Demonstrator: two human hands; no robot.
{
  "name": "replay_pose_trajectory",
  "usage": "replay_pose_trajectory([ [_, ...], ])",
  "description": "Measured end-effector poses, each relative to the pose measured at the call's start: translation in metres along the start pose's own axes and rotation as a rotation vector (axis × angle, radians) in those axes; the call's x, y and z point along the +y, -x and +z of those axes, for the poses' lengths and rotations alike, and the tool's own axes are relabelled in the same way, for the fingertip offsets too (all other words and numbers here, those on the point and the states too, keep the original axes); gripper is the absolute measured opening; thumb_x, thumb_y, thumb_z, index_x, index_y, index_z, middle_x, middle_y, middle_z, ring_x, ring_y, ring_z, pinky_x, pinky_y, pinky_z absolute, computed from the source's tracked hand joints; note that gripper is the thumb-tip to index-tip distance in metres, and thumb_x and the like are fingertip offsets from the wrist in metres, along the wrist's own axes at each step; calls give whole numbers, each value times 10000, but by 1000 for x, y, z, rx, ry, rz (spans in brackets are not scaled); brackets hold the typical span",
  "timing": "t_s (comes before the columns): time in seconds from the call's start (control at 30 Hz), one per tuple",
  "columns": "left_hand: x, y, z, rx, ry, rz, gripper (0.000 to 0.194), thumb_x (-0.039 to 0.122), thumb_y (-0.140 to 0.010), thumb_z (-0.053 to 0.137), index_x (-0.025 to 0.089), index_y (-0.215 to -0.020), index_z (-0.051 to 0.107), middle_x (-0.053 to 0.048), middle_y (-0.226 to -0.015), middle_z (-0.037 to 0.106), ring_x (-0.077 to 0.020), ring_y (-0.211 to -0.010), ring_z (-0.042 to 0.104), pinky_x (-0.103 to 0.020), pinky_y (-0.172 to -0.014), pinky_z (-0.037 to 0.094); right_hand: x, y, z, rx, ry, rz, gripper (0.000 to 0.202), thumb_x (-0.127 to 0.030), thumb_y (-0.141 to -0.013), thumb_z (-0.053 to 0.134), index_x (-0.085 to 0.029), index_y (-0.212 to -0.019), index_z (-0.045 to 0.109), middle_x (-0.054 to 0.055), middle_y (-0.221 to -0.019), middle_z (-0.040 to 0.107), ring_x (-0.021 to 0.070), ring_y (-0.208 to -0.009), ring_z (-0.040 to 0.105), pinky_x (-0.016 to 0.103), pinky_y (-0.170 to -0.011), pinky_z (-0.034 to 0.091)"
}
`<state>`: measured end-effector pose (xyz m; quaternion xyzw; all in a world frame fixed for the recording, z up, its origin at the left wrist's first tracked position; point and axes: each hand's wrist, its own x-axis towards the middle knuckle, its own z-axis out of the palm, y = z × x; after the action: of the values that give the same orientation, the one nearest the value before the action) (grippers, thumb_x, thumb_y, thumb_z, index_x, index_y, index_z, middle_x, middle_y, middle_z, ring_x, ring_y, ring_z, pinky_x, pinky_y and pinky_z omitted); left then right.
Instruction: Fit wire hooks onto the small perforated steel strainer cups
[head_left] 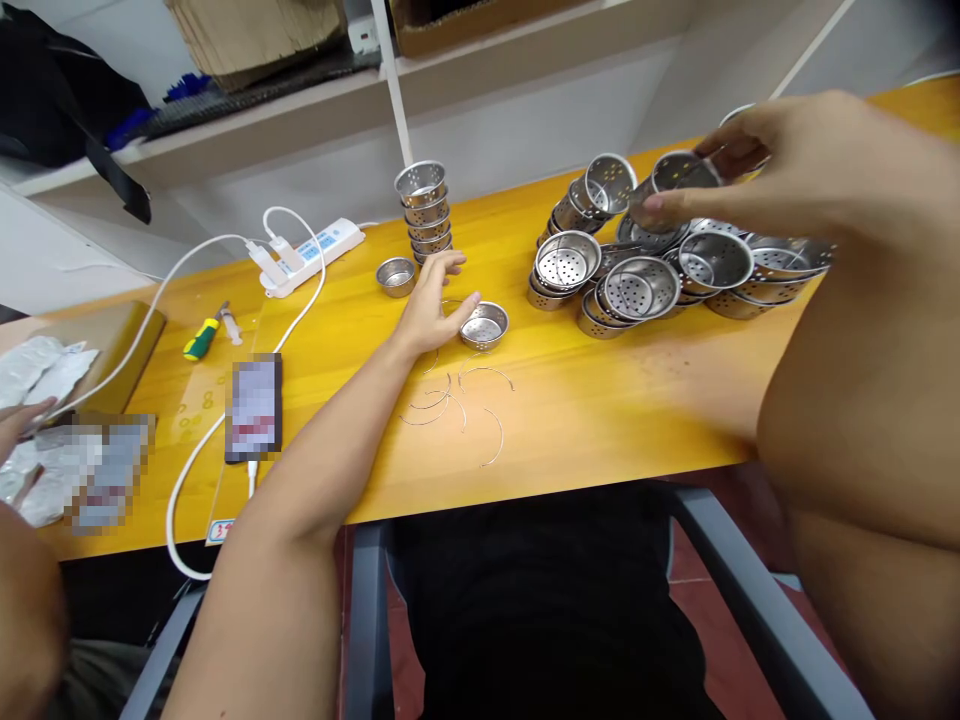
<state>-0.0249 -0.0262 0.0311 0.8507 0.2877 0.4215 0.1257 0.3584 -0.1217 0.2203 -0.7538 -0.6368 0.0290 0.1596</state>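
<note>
My right hand [810,165] is raised over the right-hand pile, its thumb and fingers around a perforated metal cup [679,172], slightly blurred. Below it lie several stacks of perforated metal cups [637,290], many tilted, some with thin wire across them. My left hand [431,310] is open, thumb and fingers apart, beside a single shallow perforated cup [484,328]. Behind that hand rises an upright stack of metal cups [424,205], with another small cup [395,277] at its foot. Several thin curved wires [450,395] lie on the table in front.
A phone [253,408] on a white cable and a power strip [315,258] are left of my arm. Farther left are a green-yellow screwdriver [201,340], plastic bags [56,470] and another person's hand [19,425]. A shelf [525,60] overhangs the back of the yellow table [600,420].
</note>
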Motion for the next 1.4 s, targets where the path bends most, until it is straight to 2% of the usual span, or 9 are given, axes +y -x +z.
replay_pose_trajectory([
  [0.3,3,0,-4,-9,-22,-14,633,724,-1116,610,274,-1551,511,-201,-1632,616,-318,-1366,748,-528,-1136,646,8,-11,23,-50,39,-25,987,-578,-1003,955,-213,-1808,516,255,-1686,696,515,-1615,618,605,-1282,510],
  [0.5,16,-1,-7,-27,-15,-63,594,604,-1072,691,241,-1519,547,-195,-1595,658,-300,-1350,760,-500,-1146,643,3,-8,31,-87,26,8,950,-516,-1035,923,-183,-1818,500,260,-1717,673,479,-1631,616,612,-1335,502],
  [0.7,32,-4,-15,-163,72,-165,769,753,-981,748,193,-1487,600,-195,-1507,734,-319,-1374,755,-520,-1258,599,10,-15,38,-97,51,-82,813,-561,-1045,864,-134,-1703,650,263,-1717,673,497,-1584,649,637,-1299,541],
  [0.87,35,-6,-22,-372,-36,-154,1086,903,-724,936,211,-1516,667,-215,-1658,657,-451,-1609,603,-655,-1410,456,2,-5,35,120,-64,-252,643,-451,-1046,852,-86,-1568,764,288,-1523,784,480,-1471,727,596,-1242,580],
  [1.07,26,-5,-16,-316,-54,-88,816,675,-720,1038,265,-1346,715,-144,-1512,746,-418,-1463,695,-653,-1315,539,-41,29,19,247,-276,-571,362,-497,-1085,762,-246,-1338,824,198,-1321,809,346,-1252,773,465,-1130,590],
  [1.13,19,-4,-12,-165,-1,-115,789,584,-786,1001,264,-1404,630,-126,-1441,762,-365,-1365,749,-575,-1234,608,-57,38,21,123,-339,-693,251,-467,-1082,721,-267,-1213,801,131,-1183,822,300,-1071,783,452,-1014,605],
  [1.23,4,-4,-9,58,4,-138,840,503,-830,956,274,-1498,501,-129,-1486,724,-346,-1408,739,-548,-1255,607,-80,47,43,-308,-198,-862,261,-453,-1052,737,-235,-1185,796,93,-1108,832,283,-911,769,438,-855,571],
  [1.33,-8,-3,-8,159,-8,-145,840,484,-856,920,293,-1532,458,-139,-1558,673,-364,-1507,687,-582,-1321,564,-100,54,77,-658,-12,-933,444,-390,-1047,809,-176,-1432,760,159,-1357,829,310,-1051,791,409,-897,560],
  [1.4,-12,-3,-7,186,5,-160,813,481,-870,905,295,-1525,459,-143,-1565,664,-362,-1504,686,-582,-1303,578,-112,59,96,-697,92,-932,428,-329,-1064,799,-137,-1443,746,206,-1493,771,324,-1123,783,392,-889,534],
])
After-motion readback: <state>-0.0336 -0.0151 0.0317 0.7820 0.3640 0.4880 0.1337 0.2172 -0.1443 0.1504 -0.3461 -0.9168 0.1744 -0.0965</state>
